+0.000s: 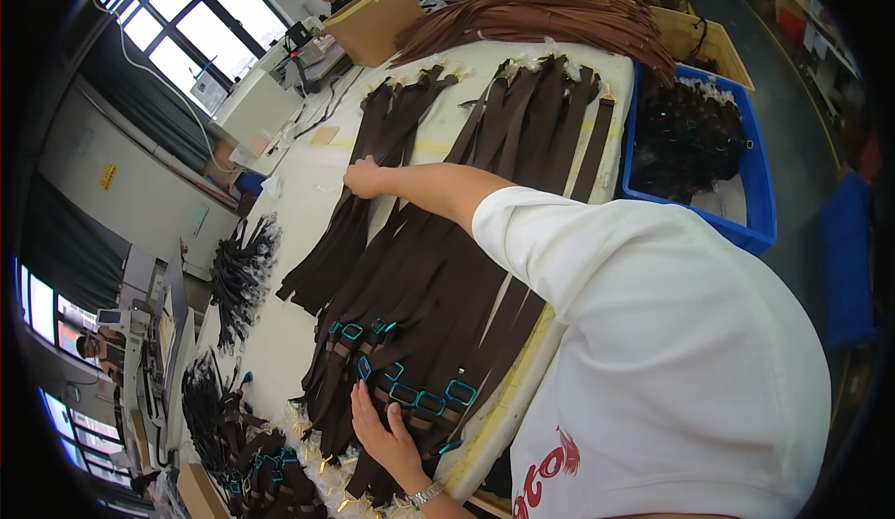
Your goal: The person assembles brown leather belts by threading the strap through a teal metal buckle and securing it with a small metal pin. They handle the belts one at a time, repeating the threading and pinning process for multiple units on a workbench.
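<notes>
Long dark brown straps lie side by side across a pale table. Their near ends carry rectangular buckles with bright blue edges, and gold-coloured fittings in clear plastic show at the far ends. My right hand reaches far across, its fingers closed around straps of the left-hand bundle; how many it grips is hidden. My left hand, with a metal watch at the wrist, lies flat, fingers stretched out, on straps just below the buckles.
A blue crate of dark strap pieces stands to the right. Brown strips are heaped at the back beside a cardboard box. Black straps and a buckled pile lie left. Two other people are farther off.
</notes>
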`<control>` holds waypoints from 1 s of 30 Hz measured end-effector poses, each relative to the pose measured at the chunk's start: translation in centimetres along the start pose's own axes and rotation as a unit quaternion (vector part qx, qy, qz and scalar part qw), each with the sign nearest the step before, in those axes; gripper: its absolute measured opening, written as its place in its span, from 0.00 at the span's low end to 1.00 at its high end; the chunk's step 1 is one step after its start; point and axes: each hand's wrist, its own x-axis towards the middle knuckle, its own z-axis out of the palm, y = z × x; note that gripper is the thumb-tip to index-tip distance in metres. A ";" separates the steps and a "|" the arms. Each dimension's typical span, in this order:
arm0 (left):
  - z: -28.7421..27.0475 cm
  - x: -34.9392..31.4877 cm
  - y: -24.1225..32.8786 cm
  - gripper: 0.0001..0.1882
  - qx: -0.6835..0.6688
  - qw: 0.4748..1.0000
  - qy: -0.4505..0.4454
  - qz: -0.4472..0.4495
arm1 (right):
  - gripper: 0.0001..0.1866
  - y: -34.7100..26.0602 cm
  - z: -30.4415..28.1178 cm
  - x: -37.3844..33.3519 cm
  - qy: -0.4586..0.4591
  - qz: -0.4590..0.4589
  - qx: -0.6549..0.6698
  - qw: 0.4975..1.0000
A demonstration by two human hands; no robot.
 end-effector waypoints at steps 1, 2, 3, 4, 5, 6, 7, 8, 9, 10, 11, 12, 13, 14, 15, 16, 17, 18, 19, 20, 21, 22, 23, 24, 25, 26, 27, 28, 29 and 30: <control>0.0 0.0 0.2 0.30 -0.001 1.000 0.000 -0.001 | 0.17 1.1 -0.3 0.1 -0.006 -0.021 -0.026 0.999; 0.0 0.2 0.3 0.30 -0.003 1.000 0.000 -0.001 | 0.18 1.8 -0.5 0.2 -0.011 -0.042 -0.052 0.998; 0.1 0.3 0.3 0.30 -0.002 1.000 0.003 -0.001 | 0.19 2.0 -0.4 0.3 -0.001 -0.036 -0.017 0.999; 0.0 0.2 0.0 0.29 0.003 1.000 0.007 -0.003 | 0.21 1.5 -0.4 0.3 0.010 -0.031 0.023 0.999; -0.1 0.1 -0.3 0.29 0.007 1.000 0.010 -0.005 | 0.22 1.2 -0.5 0.3 0.021 -0.027 0.062 0.998; -0.1 -0.1 -0.4 0.29 0.006 1.000 0.011 -0.009 | 0.23 1.1 -0.6 0.4 -0.015 -0.030 0.058 0.998; 0.0 -0.2 -0.3 0.29 0.005 1.000 0.010 -0.009 | 0.25 1.4 -0.9 0.5 -0.049 -0.028 0.055 0.997; 0.1 -0.2 -0.3 0.29 0.004 1.000 0.009 -0.009 | 0.26 1.6 -1.3 0.4 -0.083 -0.026 0.052 0.995; 0.1 0.1 -0.2 0.28 0.004 1.000 0.009 -0.002 | 0.28 1.9 -1.3 0.8 -0.048 -0.047 0.027 0.997; 0.1 0.3 -0.2 0.28 0.003 1.000 0.007 -0.001 | 0.28 2.2 -1.5 0.9 -0.044 -0.048 0.021 0.998; 0.0 0.1 -0.2 0.28 0.003 1.000 0.005 -0.006 | 0.27 1.8 -1.5 1.0 -0.043 -0.055 0.017 0.997; -0.1 0.0 -0.1 0.28 0.003 1.000 0.002 -0.009 | 0.27 1.6 -1.6 0.9 -0.043 -0.060 0.012 0.997; 0.1 0.3 0.0 0.27 -0.004 1.000 0.003 -0.004 | 0.22 2.9 -1.9 1.1 -0.015 -0.075 0.031 0.997; 0.5 0.7 0.1 0.27 -0.014 1.000 0.004 0.001 | 0.20 3.7 -2.6 1.1 -0.025 -0.097 0.006 0.995; 1.0 1.3 0.4 0.26 -0.025 1.000 0.004 0.008 | 0.18 5.0 -3.7 1.1 -0.035 -0.116 -0.021 0.992; 1.1 1.5 0.9 0.25 0.009 1.000 0.004 0.025 | 0.17 5.7 -4.9 0.7 -0.044 -0.139 -0.044 0.988; 0.3 1.0 1.2 0.24 0.054 0.998 0.006 0.027 | 0.14 3.7 -6.4 -0.1 -0.068 -0.172 0.028 0.982; -1.1 0.5 1.5 0.23 0.101 0.995 0.009 0.026 | 0.13 0.7 -8.9 -1.1 -0.094 -0.207 0.101 0.969; -2.3 1.2 3.2 0.19 0.150 0.986 0.048 0.062 | 0.12 -0.5 -11.4 -2.4 -0.107 -0.206 0.205 0.951; -3.4 2.5 4.9 0.18 0.150 0.978 0.094 0.108 | 0.11 -1.6 -14.0 -3.9 -0.122 -0.202 0.304 0.923; -4.1 3.4 6.3 0.20 -0.021 0.998 0.053 -0.009 | 0.11 -3.2 -16.8 -5.9 -0.143 -0.226 0.368 0.890; -4.4 4.5 7.4 0.22 -0.189 0.974 0.011 -0.122 | 0.12 -4.6 -19.3 -8.1 -0.159 -0.248 0.431 0.853; -3.6 5.8 8.0 0.29 -0.387 0.915 -0.038 -0.109 | 0.12 -5.8 -21.2 -9.8 -0.172 -0.294 0.446 0.827; -1.8 7.7 8.6 0.36 -0.541 0.830 -0.097 -0.096 | 0.13 -5.9 -22.2 -11.4 -0.182 -0.329 0.458 0.806; 0.0 9.9 10.4 0.37 -0.645 0.747 -0.118 -0.110 | 0.13 -5.8 -22.7 -13.3 -0.194 -0.348 0.463 0.792; 1.6 11.7 11.8 0.38 -0.737 0.650 -0.139 -0.122 | 0.13 -5.7 -23.4 -15.2 -0.204 -0.368 0.466 0.779; 2.6 12.8 10.9 0.36 -0.795 0.580 -0.132 -0.121 | 0.12 -6.3 -23.6 -16.7 -0.225 -0.386 0.457 0.769; 3.5 14.5 9.4 0.34 -0.847 0.503 -0.126 -0.118 | 0.12 -6.4 -24.1 -18.4 -0.250 -0.387 0.459 0.760; 3.9 16.2 8.4 0.32 -0.892 0.419 -0.122 -0.117 | 0.11 -6.2 -23.5 -19.6 -0.271 -0.371 0.484 0.745; 3.5 17.1 7.7 0.30 -0.894 0.425 -0.094 -0.104 | 0.11 -5.9 -22.3 -20.3 -0.293 -0.355 0.511 0.726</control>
